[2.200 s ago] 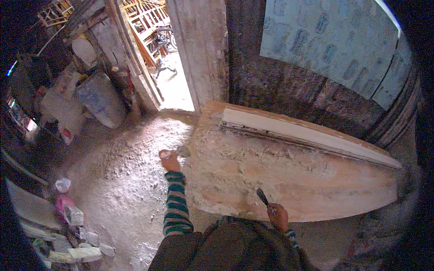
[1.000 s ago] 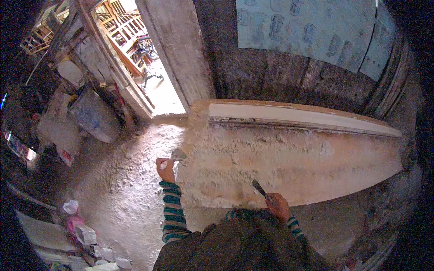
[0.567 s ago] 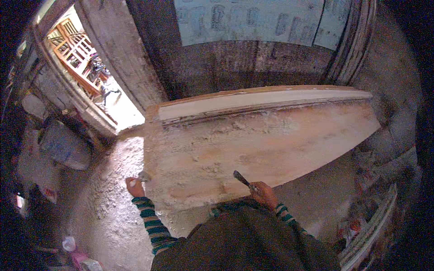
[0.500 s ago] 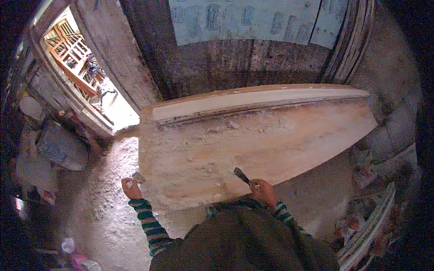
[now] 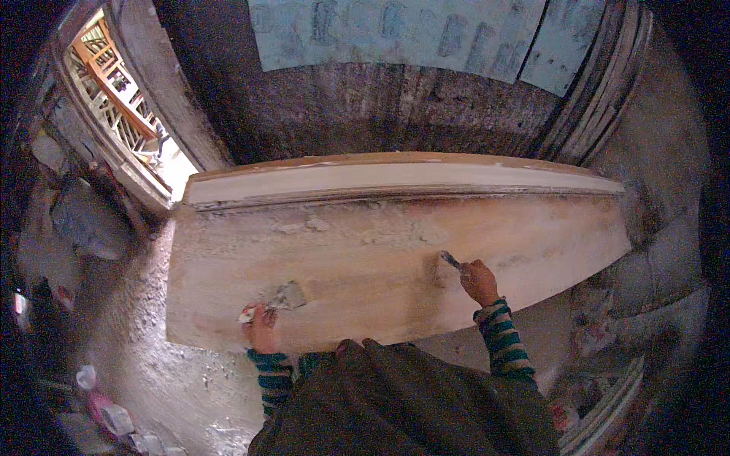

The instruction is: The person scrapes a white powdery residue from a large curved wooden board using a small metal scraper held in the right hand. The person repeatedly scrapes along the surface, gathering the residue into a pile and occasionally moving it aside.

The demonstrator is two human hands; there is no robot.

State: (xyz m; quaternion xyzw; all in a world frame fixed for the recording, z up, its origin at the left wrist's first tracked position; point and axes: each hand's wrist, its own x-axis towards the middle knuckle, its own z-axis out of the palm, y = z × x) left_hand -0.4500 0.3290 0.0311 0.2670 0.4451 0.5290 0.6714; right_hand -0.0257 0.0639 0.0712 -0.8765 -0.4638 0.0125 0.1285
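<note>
A long wooden panel [image 5: 357, 277] with a rounded far-right end lies in front of me, dusty and patched with pale filler. My left hand [image 5: 261, 328], above its near left part, is closed around the pale handle of a wide putty knife [image 5: 290, 296]; the grey blade points right and away, low over the wood. Farther right, my right hand [image 5: 479, 283] grips a narrower dark scraper [image 5: 449, 259], whose blade end is at or close to the surface; contact is hard to tell. Loose crumbs [image 5: 315, 223] lie along the panel's far left part.
A raised pale strip [image 5: 395, 175] runs along the panel's far edge. Behind it stands a dark wall with a light-blue panel [image 5: 403, 34]. Stacked wooden frames [image 5: 114, 83] show through a bright doorway at far left. A grey container [image 5: 91, 220] stands left; wrappers [image 5: 106, 406] lie lower left.
My left hand has come in from beyond the panel's left edge to over it. My right hand has moved right and farther away. The view has shifted, and fewer crumbs cover the near wood.
</note>
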